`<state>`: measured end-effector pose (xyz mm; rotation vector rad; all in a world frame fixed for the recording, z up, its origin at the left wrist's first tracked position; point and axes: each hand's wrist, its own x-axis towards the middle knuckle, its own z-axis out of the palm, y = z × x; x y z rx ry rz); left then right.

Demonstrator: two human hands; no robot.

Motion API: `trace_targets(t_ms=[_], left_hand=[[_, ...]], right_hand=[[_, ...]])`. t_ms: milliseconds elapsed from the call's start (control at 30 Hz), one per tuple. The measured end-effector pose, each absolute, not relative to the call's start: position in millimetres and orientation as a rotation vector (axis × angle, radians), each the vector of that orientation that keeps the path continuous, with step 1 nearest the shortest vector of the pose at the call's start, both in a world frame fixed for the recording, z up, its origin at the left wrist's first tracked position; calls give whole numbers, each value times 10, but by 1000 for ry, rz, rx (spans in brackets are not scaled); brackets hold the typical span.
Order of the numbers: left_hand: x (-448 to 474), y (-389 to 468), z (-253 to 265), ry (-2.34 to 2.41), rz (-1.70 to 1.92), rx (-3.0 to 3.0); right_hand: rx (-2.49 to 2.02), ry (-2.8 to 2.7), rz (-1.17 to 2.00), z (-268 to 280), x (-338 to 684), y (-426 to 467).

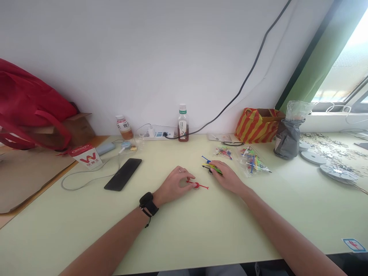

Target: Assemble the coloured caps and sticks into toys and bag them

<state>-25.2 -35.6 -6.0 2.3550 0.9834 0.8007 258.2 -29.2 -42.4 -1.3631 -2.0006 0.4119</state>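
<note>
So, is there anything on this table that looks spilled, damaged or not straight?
Nothing looks clearly spilled or damaged. The bottle at far left and the red-and-white box look tilted, which seems odd, though lens distortion may explain it.

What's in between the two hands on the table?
In the head view, a red toy lies at the left hand, then bare tabletop, then blue, yellow and black pieces at the right hand.

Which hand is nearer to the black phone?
Left. The left hand is right of the black phone, at the red toy; the right hand is farther right, by the blue toy.
</note>
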Motion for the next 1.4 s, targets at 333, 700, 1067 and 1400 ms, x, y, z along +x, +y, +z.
trace_targets(t_ms=[333,700,1067,1400], left_hand=[[-256,-373,-25,985,837,2521],[-227,-372,-36,973,746,2532],[-15,-467,349,1021,1011,2493],[647,-313,619,969,1330,2441]], right_hand=[[-1037,-2117,873,-126,2233,-581],[-1108,-2096,750,-130,2207,-649],[-1216,-1682,723,152,2171,-279],[-1233,-1395,633,622,1990,421]])
